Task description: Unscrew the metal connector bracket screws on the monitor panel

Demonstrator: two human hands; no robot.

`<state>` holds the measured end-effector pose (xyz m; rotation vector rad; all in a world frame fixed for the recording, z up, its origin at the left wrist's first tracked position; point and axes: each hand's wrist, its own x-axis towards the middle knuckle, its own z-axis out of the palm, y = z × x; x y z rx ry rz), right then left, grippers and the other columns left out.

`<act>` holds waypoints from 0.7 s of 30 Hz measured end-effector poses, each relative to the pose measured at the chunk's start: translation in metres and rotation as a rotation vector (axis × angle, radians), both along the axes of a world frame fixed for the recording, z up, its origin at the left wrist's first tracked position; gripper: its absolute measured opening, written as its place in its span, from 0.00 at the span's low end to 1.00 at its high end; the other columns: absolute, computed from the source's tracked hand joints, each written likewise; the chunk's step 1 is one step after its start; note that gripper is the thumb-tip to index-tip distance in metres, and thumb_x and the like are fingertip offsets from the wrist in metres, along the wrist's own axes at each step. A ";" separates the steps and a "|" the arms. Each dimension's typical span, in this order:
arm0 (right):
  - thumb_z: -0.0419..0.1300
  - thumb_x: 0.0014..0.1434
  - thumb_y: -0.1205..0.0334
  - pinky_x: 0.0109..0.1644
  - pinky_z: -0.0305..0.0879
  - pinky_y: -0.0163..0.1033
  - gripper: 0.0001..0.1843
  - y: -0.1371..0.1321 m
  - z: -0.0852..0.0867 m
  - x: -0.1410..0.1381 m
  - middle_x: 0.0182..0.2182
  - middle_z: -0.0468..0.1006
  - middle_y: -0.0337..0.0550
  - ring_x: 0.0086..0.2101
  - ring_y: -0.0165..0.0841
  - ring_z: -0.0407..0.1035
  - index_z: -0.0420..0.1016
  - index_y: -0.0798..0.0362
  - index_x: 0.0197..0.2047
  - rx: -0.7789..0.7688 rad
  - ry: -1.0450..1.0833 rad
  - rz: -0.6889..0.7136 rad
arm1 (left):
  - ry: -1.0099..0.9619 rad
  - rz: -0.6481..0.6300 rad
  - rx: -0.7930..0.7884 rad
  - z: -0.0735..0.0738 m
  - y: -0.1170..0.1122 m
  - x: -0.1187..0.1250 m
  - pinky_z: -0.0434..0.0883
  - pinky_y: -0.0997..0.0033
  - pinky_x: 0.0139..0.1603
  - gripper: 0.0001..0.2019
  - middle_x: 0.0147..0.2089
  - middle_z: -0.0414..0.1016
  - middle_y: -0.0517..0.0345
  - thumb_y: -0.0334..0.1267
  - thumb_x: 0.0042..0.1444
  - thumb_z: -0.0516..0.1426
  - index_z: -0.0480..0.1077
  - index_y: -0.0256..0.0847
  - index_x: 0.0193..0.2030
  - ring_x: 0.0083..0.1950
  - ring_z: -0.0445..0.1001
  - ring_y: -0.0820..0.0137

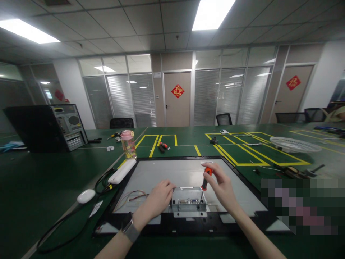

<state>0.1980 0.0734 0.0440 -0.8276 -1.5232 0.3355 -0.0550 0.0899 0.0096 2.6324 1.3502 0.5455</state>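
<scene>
Right hand, wrist raised and fingers bent, pinches a screwdriver by its orange handle. Its thin steel shaft stands nearly upright, handle tipped slightly right, tip down on a boxy sheet-metal cover. The cover sits at the near edge of a monitor lying face down on the green table, its back flat dull grey in a black frame. Left hand, palm down with fingers curled, touches the cover's left end; whether it grips, I cannot tell.
</scene>
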 end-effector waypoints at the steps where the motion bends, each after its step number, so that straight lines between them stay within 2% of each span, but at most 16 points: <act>1: 0.56 0.63 0.55 0.48 0.66 0.45 0.13 -0.001 0.001 -0.001 0.41 0.76 0.45 0.41 0.40 0.71 0.75 0.47 0.49 -0.028 0.011 0.058 | -0.002 -0.003 0.005 0.000 0.000 0.000 0.65 0.67 0.52 0.14 0.47 0.68 0.53 0.30 0.66 0.45 0.69 0.41 0.51 0.49 0.67 0.66; 4: 0.49 0.67 0.56 0.50 0.66 0.47 0.18 -0.003 0.000 -0.002 0.48 0.76 0.47 0.42 0.39 0.74 0.68 0.45 0.58 -0.111 0.064 0.214 | 0.000 -0.009 0.014 -0.001 0.000 -0.001 0.65 0.67 0.51 0.14 0.47 0.68 0.53 0.30 0.66 0.45 0.69 0.41 0.51 0.49 0.67 0.66; 6: 0.51 0.66 0.56 0.47 0.68 0.47 0.19 -0.002 -0.001 -0.003 0.45 0.77 0.47 0.39 0.38 0.75 0.66 0.46 0.59 -0.122 0.082 0.202 | 0.001 -0.009 0.018 -0.001 0.000 -0.001 0.65 0.67 0.51 0.14 0.47 0.68 0.53 0.30 0.66 0.45 0.69 0.41 0.51 0.49 0.67 0.66; 10: 0.62 0.58 0.57 0.44 0.66 0.45 0.15 0.000 -0.003 -0.004 0.34 0.75 0.42 0.36 0.38 0.71 0.73 0.48 0.48 -0.012 0.007 -0.013 | -0.003 -0.010 0.014 0.000 0.000 -0.001 0.65 0.68 0.51 0.14 0.47 0.69 0.54 0.30 0.66 0.46 0.69 0.41 0.51 0.49 0.67 0.66; 12: 0.63 0.57 0.58 0.44 0.64 0.44 0.11 0.000 -0.002 -0.004 0.32 0.73 0.41 0.36 0.38 0.69 0.74 0.49 0.44 0.048 -0.048 -0.064 | -0.005 -0.010 0.010 0.000 0.000 -0.001 0.65 0.68 0.51 0.14 0.47 0.69 0.53 0.30 0.66 0.46 0.69 0.41 0.51 0.49 0.67 0.66; 16: 0.56 0.63 0.58 0.43 0.63 0.42 0.10 -0.003 0.001 -0.003 0.35 0.72 0.43 0.38 0.38 0.68 0.75 0.48 0.45 0.067 -0.049 -0.036 | 0.001 0.006 -0.003 0.001 -0.001 0.000 0.65 0.68 0.52 0.15 0.47 0.68 0.53 0.30 0.66 0.45 0.69 0.41 0.51 0.50 0.67 0.66; 21: 0.62 0.58 0.55 0.42 0.66 0.40 0.09 -0.002 0.002 -0.002 0.34 0.74 0.42 0.36 0.37 0.69 0.78 0.48 0.40 -0.008 0.077 0.093 | 0.015 0.012 -0.001 0.003 -0.002 0.001 0.65 0.68 0.51 0.13 0.46 0.68 0.54 0.29 0.66 0.46 0.70 0.40 0.48 0.48 0.67 0.66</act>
